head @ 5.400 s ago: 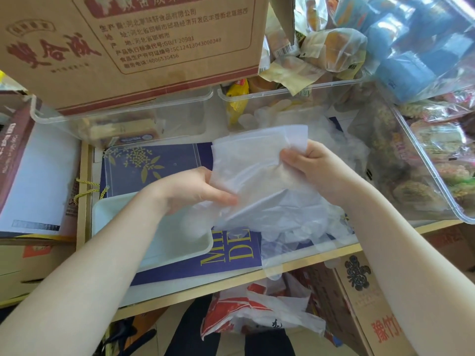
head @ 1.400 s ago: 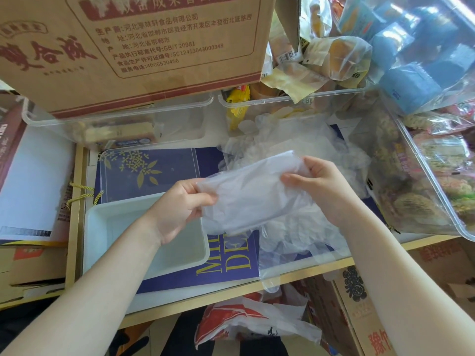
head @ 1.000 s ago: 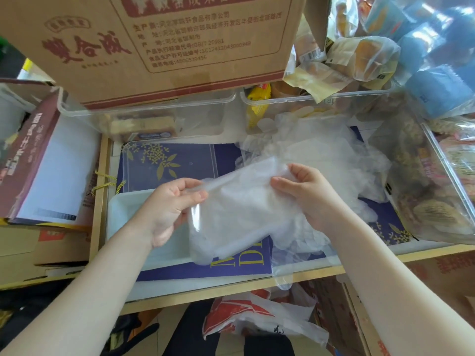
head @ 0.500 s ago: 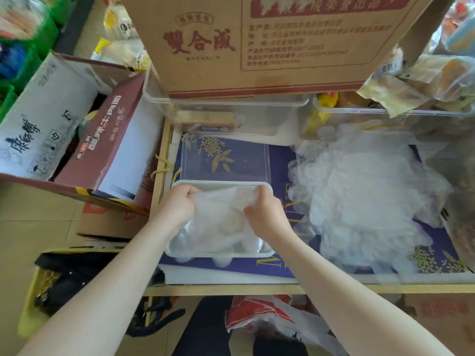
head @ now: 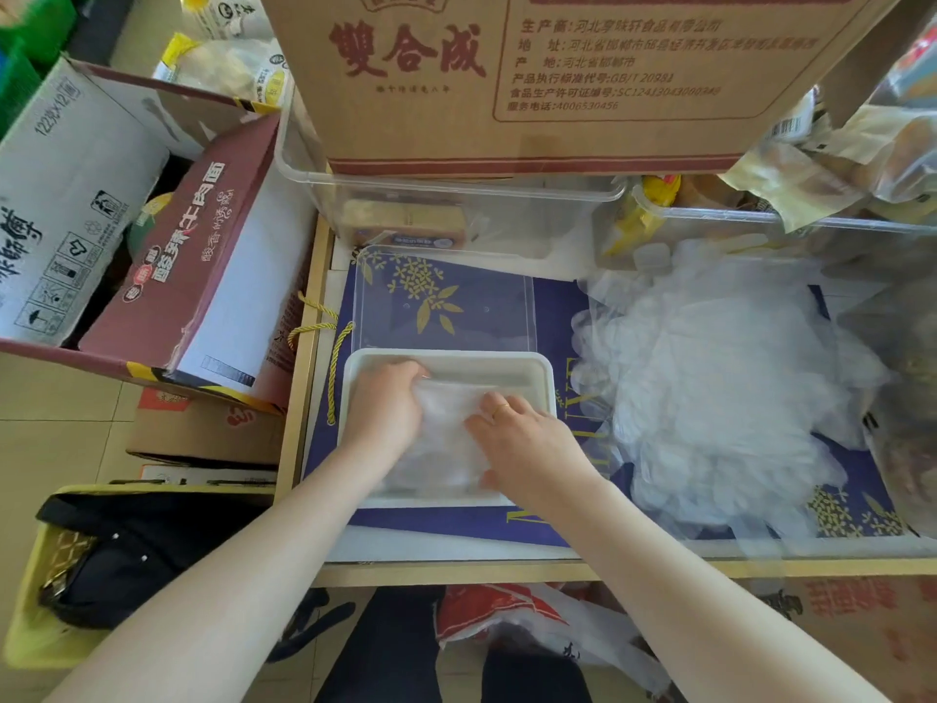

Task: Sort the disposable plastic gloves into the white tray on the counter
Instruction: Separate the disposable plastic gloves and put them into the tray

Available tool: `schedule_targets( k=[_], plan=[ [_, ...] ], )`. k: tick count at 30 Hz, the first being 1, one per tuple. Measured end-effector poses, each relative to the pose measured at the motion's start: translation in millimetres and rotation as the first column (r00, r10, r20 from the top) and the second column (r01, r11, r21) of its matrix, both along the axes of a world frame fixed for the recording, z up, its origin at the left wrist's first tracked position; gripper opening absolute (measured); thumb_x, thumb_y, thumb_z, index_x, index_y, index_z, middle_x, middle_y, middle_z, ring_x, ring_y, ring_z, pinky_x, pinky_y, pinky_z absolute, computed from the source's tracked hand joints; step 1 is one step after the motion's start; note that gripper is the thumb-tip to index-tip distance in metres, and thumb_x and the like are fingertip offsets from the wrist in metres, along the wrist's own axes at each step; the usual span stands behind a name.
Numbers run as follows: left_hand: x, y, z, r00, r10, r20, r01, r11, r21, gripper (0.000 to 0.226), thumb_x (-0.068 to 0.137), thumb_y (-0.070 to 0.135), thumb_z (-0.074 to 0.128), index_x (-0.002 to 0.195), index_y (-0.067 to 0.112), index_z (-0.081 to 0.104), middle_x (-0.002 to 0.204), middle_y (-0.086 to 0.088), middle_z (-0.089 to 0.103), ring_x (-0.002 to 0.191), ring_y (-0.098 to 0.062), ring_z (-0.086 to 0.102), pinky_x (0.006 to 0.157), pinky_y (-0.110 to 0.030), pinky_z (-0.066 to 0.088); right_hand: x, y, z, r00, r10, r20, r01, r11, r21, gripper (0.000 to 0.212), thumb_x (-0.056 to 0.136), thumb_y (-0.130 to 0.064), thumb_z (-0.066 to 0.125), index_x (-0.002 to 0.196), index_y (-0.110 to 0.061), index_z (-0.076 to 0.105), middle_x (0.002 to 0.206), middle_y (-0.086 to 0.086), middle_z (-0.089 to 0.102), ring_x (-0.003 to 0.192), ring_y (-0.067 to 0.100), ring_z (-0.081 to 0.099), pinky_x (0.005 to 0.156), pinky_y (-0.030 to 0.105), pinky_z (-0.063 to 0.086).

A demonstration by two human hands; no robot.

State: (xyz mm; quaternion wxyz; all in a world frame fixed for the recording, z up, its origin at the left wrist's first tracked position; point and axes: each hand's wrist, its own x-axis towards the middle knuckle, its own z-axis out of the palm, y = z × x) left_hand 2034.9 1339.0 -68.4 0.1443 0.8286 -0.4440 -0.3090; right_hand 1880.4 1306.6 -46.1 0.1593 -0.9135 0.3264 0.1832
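Note:
A folded stack of clear plastic gloves (head: 446, 438) lies inside the white tray (head: 456, 358) on the counter's left part. My left hand (head: 385, 413) has its fingers curled around the stack's upper left corner. Palm down, my right hand (head: 522, 443) rests on the stack's right side and holds it against the tray floor. To the right of the tray, a large loose pile of clear gloves (head: 710, 388) is spread over the blue cloth (head: 557, 307).
A clear lid (head: 446, 296) lies just behind the tray. Clear bins (head: 456, 195) and a big cardboard box (head: 507, 78) stand at the back. Food boxes (head: 192, 266) sit left of the counter. The wooden counter edge (head: 456, 570) runs in front.
Both hands carried the folded gloves from above the pile leftward and down into the white tray. The stack now lies on the tray floor under my hands; the view shifted left.

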Motion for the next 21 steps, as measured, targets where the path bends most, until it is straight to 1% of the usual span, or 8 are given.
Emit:
schedule_targets(
  k=[2,3,6,8,11,15,18,21],
  plan=[
    [1,9,5,0.965,-0.177,0.192,0.193,0.979,-0.072,0.044,0.085,-0.008,0.047,0.125,0.008,0.054,0.125,-0.011,0.057,0.114,-0.031,0.051,0.093,-0.033,0.039,0,-1,-7,0.999,-0.001,-0.051,0.001,1.0,-0.008,0.042,0.087,-0.019,0.058,0.126,-0.015,0.043,0.131,0.006,0.036,0.115,0.025,0.043,0.069,0.03,0.037],
    [2,17,7,0.909,-0.261,0.324,0.305,0.948,-0.093,0.05,0.076,-0.011,0.057,0.123,0.006,0.055,0.12,-0.015,0.058,0.11,-0.035,0.053,0.091,-0.038,0.044,0,-1,-8,0.999,-0.019,-0.03,0.018,0.999,-0.039,0.043,0.087,-0.019,0.057,0.127,-0.015,0.041,0.132,0.006,0.035,0.114,0.026,0.043,0.069,0.031,0.038],
    [10,41,16,0.759,-0.358,0.544,0.497,0.858,-0.128,0.052,0.049,-0.014,0.075,0.098,0.004,0.068,0.099,-0.016,0.064,0.087,-0.036,0.063,0.065,-0.038,0.053,5,-3,-12,0.996,-0.093,0.013,0.093,0.992,-0.086,0.05,0.086,-0.017,0.059,0.13,-0.014,0.036,0.133,0.006,0.035,0.111,0.027,0.046,0.066,0.031,0.036],
    [16,51,19,0.707,-0.522,0.477,0.594,0.804,-0.001,0.041,0.052,-0.004,0.081,0.088,0.011,0.069,0.09,-0.006,0.063,0.074,-0.024,0.063,0.054,-0.03,0.051,9,-4,-15,0.994,-0.105,0.013,0.106,0.988,-0.114,0.055,0.086,-0.02,0.06,0.133,-0.014,0.033,0.133,0.006,0.034,0.11,0.027,0.046,0.065,0.031,0.034],
    [13,54,20,0.663,-0.655,0.362,0.602,0.754,0.263,0.032,0.081,0.01,0.063,0.111,0.017,0.056,0.115,-0.001,0.052,0.093,-0.022,0.058,0.064,-0.03,0.046,11,-3,-12,0.997,-0.077,-0.017,0.075,0.992,-0.101,0.053,0.085,-0.025,0.061,0.131,-0.014,0.035,0.134,0.007,0.033,0.111,0.028,0.045,0.066,0.032,0.034],
    [3,47,21,0.628,-0.667,0.4,0.562,0.745,0.36,0.048,0.082,-0.002,0.052,0.127,0.011,0.042,0.124,-0.008,0.04,0.104,-0.027,0.053,0.067,-0.032,0.04,-5,-7,-8,0.999,0.029,0.015,-0.027,0.995,-0.093,0.031,0.087,-0.013,0.052,0.118,-0.014,0.053,0.133,0.008,0.04,0.11,0.029,0.046,0.081,0.035,0.042],
    [1,39,26,0.606,-0.691,0.394,0.558,0.722,0.409,0.049,0.082,-0.004,0.048,0.128,0.01,0.043,0.122,-0.009,0.042,0.107,-0.029,0.05,0.078,-0.036,0.045,-21,-11,-13,0.969,0.229,0.095,-0.209,0.961,-0.182,0.017,0.072,-0.011,0.066,0.084,-0.022,0.073,0.106,0.0,0.066,0.106,0.028,0.058,0.103,0.043,0.038],
    [-8,28,34,0.592,-0.687,0.421,0.565,0.727,0.39,0.036,0.088,0.001,0.043,0.122,0.011,0.05,0.121,-0.009,0.045,0.114,-0.028,0.045,0.086,-0.036,0.043,-44,-17,-13,0.932,0.123,0.341,-0.076,0.986,-0.147,0.016,0.079,-0.02,0.059,0.089,-0.02,0.071,0.106,0.003,0.067,0.107,0.028,0.06,0.1,0.047,0.04]
  ],
)
